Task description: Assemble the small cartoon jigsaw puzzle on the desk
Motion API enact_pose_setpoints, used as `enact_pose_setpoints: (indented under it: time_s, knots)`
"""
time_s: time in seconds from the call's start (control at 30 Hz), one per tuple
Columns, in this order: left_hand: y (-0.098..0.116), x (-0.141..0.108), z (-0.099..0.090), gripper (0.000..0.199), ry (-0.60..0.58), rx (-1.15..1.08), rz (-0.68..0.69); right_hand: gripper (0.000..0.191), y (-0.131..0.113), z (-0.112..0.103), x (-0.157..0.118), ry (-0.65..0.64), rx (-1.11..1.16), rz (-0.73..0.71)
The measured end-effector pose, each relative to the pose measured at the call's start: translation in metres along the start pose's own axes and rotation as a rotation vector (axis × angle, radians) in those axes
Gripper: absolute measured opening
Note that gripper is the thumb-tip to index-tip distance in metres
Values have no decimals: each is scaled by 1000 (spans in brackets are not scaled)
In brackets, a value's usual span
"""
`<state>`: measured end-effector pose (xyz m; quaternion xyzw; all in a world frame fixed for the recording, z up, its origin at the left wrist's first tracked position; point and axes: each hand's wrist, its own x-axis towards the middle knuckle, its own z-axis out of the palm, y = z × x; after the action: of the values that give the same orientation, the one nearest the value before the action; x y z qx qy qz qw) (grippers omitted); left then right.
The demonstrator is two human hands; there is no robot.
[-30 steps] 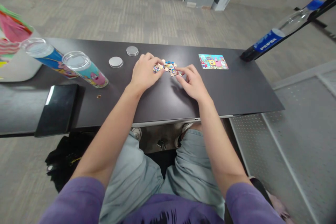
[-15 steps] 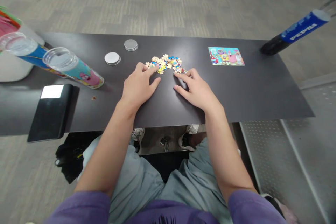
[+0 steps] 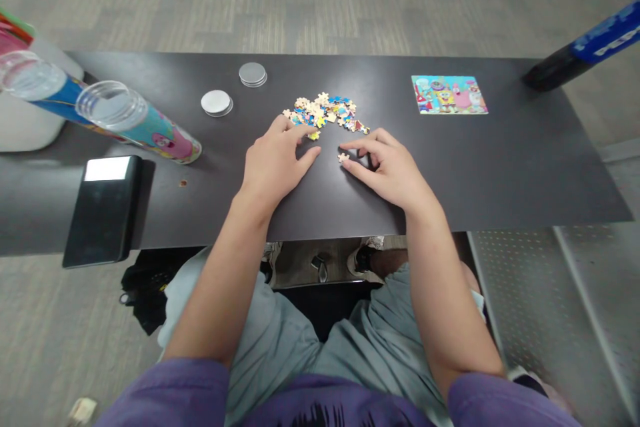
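A heap of small jigsaw puzzle pieces (image 3: 320, 110), some showing plain backs and others coloured print, lies mid-table. My left hand (image 3: 280, 160) is open at the heap's near left edge, its index fingertip by a yellow piece (image 3: 314, 136) and its thumb apart. One loose pale puzzle piece (image 3: 343, 157) lies nearer to me, below the heap. Beside that piece is my right hand (image 3: 385, 167), thumb tip at its lower edge and index finger above it with a gap between. A printed cartoon picture card (image 3: 449, 95) lies flat to the right.
Two clear-topped cartoon tubes (image 3: 145, 123) (image 3: 65, 97) lean at the left, near a black device with a white panel (image 3: 104, 210). Round discs (image 3: 216, 102) (image 3: 253, 73) sit behind. A blue Pepsi cylinder (image 3: 585, 47) stands at the table's (image 3: 500, 173) far right corner.
A pale piece now lies apart from the heap, nearer to me. My right hand has drawn back slightly from the heap. The whole view has shifted a little.
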<state>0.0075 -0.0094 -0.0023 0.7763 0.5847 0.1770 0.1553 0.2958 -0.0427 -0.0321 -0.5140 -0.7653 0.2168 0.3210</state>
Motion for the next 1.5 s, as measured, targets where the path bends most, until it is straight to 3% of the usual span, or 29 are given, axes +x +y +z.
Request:
enact_pose_setpoints:
  time_s: [0.2, 0.4, 0.63, 0.83, 1.0, 1.27, 1.37, 1.5]
  knots:
    - [-3, -6, -4, 13, 7, -150, 29, 30, -3, 1, 0, -14, -5, -24]
    - [-12, -13, -9, 30, 22, -215, 26, 19, -5, -2, 1, -12, 49, -45]
    - [-16, -15, -13, 17, -31, -201, 77, 5, -11, -5, 2, 1, 157, -1]
    - [-20, -14, -20, 17, -124, -276, 184, 6, -15, -13, -1, -76, 192, -38]
    - [-21, -13, -20, 11, -129, -307, 203, 24, -10, -15, -3, 38, 116, 52]
    - [-21, -12, -17, 9, -129, -300, 198, 11, -11, -8, 0, 27, 15, -1]
    - [-23, -11, -15, 27, -98, -315, 198, 11, -12, -8, 0, 16, 24, -3]
    - [-21, -11, -12, 13, -95, -260, 163, 12, -13, -9, 0, -2, 27, 29]
